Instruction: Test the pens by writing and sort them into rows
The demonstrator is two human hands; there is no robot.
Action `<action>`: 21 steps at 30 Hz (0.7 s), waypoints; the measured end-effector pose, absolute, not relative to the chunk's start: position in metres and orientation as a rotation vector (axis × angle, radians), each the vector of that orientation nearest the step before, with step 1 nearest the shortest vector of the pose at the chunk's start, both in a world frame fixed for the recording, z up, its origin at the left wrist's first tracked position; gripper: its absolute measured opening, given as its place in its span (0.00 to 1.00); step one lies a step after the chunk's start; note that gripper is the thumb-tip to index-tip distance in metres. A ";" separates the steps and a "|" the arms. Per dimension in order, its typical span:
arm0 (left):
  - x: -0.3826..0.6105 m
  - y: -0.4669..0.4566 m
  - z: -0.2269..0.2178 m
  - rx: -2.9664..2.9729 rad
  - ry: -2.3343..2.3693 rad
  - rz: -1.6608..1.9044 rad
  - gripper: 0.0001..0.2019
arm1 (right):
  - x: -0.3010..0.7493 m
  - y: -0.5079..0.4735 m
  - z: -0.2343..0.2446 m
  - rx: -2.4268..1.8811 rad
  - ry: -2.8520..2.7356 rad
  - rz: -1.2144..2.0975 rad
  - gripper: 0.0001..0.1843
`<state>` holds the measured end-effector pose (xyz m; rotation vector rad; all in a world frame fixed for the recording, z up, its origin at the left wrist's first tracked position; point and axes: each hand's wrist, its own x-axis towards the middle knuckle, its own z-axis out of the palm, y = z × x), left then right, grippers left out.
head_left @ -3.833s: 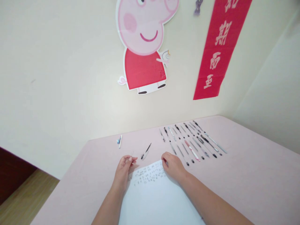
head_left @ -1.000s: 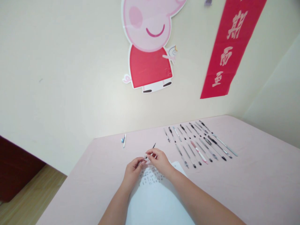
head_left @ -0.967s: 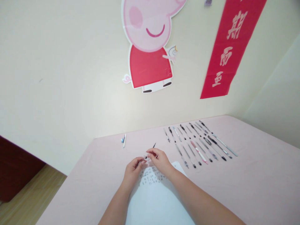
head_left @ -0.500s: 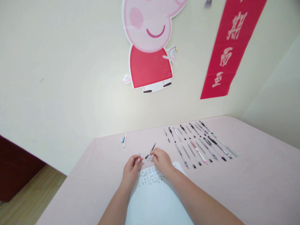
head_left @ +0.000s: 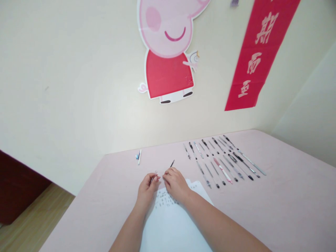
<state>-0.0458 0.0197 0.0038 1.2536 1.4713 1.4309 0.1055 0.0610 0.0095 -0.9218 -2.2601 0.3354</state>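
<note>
My left hand [head_left: 147, 187] is closed in a pinch over the top of a written sheet of paper [head_left: 174, 227]. Between its fingers is a slim pen part [head_left: 155, 172] with a clear or pale end, mostly hidden by the fingers. Close beside it, my right hand [head_left: 175, 182] has its fingers bent together, tips towards the left hand; whatever they hold is covered. A dark pointed pen piece [head_left: 172, 163] sticks out behind the right hand's knuckles, apparently lying on the table. The small black and clear pieces near it are hidden by that hand.
Two rows of pens and refills lie on the pink table [head_left: 288, 196] at right, including a pink-and-white pen [head_left: 223, 170]. A white pen [head_left: 139, 157] and a small blue item [head_left: 137, 157] lie at back left. A wall stands behind the table.
My right hand has shifted left and down towards my left hand, covering the small black and clear pieces and uncovering more of the paper's right corner. My left hand has barely moved.
</note>
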 end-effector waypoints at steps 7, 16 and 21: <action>-0.046 0.020 0.004 1.270 1.478 1.426 0.13 | 0.105 0.060 0.010 -0.980 -2.322 0.316 0.09; -0.048 0.020 0.002 1.331 1.522 1.399 0.12 | 0.103 0.061 0.009 -0.983 -2.389 0.190 0.05; -0.048 0.020 0.001 1.312 1.517 1.407 0.13 | 0.102 0.064 0.005 -0.964 -2.423 0.134 0.06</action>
